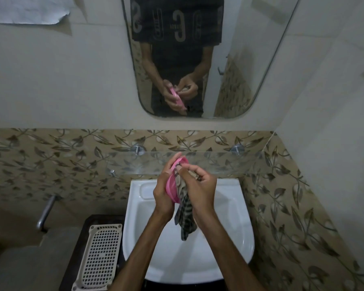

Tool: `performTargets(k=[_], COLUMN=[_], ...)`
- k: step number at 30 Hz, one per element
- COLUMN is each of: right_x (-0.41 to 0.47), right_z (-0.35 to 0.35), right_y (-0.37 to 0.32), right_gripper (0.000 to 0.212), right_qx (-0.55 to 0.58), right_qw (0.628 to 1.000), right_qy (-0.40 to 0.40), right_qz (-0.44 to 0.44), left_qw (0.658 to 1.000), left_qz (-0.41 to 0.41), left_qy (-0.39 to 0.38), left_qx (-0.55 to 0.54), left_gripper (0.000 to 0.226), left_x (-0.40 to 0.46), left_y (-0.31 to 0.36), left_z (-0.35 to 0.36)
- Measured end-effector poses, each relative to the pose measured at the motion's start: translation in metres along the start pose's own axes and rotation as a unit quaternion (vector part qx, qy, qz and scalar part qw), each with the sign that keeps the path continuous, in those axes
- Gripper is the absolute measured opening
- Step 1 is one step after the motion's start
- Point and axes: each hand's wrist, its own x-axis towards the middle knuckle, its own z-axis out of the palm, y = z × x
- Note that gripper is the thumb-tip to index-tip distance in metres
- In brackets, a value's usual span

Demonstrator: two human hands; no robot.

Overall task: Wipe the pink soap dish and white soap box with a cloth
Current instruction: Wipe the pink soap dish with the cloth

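My left hand (pixel 163 192) grips the pink soap dish (pixel 171 187), held on edge above the white sink (pixel 235 234). My right hand (pixel 200 185) holds a striped brown and beige cloth (pixel 184 215) and presses it into the dish's inner face. The loose end of the cloth hangs down over the basin. The mirror (pixel 229 59) shows the same hands, dish and cloth from the front. No white soap box is in view.
A glass shelf (pixel 229 162) on two metal pegs runs along the leaf-patterned tiles just behind my hands. A cream perforated tray (pixel 101 255) lies on a dark stand left of the sink. A metal tap (pixel 45 213) sticks out of the wall at far left.
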Motion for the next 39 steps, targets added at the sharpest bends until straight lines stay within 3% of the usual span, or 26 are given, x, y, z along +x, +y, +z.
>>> performTargets(k=[6,8,11,15,21,24,28,33,36,39], right_x=[-0.017,-0.011,0.004,0.013,0.024,0.03,0.032,0.024,0.019,0.018], right_z=[0.003,0.005,0.005,0.004,-0.002,-0.008,-0.015,-0.024,-0.027,-0.029], right_y=[0.013,0.009,0.002,0.0,-0.005,-0.006,-0.007,0.003,0.01,0.009], right_gripper=[0.003,0.005,0.009,0.007,0.004,0.004,0.006,0.005,0.004,0.011], right_qx=[-0.051,-0.015,0.01,-0.007,-0.11,-0.229,-0.368,-0.452,-0.436,-0.39], right_qw=[0.998,1.0,0.998,0.999,0.992,0.96,0.887,0.837,0.855,0.881], right_qy=[-0.023,-0.005,0.03,0.04,0.014,0.021,0.007,-0.026,-0.044,-0.03], right_qz=[-0.037,0.002,0.046,0.029,-0.055,-0.159,-0.277,-0.307,-0.279,-0.265], left_qw=[0.999,0.998,0.999,0.999,0.997,0.995,0.996,0.996,0.996,0.996], left_qz=[0.005,-0.01,0.002,0.014,0.003,-0.008,-0.012,-0.002,0.001,-0.002], left_qy=[0.05,0.055,0.037,0.032,0.055,0.08,0.064,0.056,0.061,0.072], left_qx=[-0.015,-0.013,0.005,0.019,-0.049,-0.055,-0.057,-0.075,-0.072,-0.043], left_gripper=[0.05,0.048,0.063,0.074,0.05,0.038,0.042,0.045,0.045,0.059], left_x=[0.0,-0.001,-0.004,-0.005,-0.008,-0.008,-0.007,-0.003,-0.003,-0.002], left_y=[-0.006,-0.007,-0.007,-0.004,-0.005,-0.003,0.001,0.006,0.005,0.007], left_z=[-0.004,-0.002,-0.003,-0.002,-0.007,-0.011,-0.015,-0.018,-0.016,-0.009])
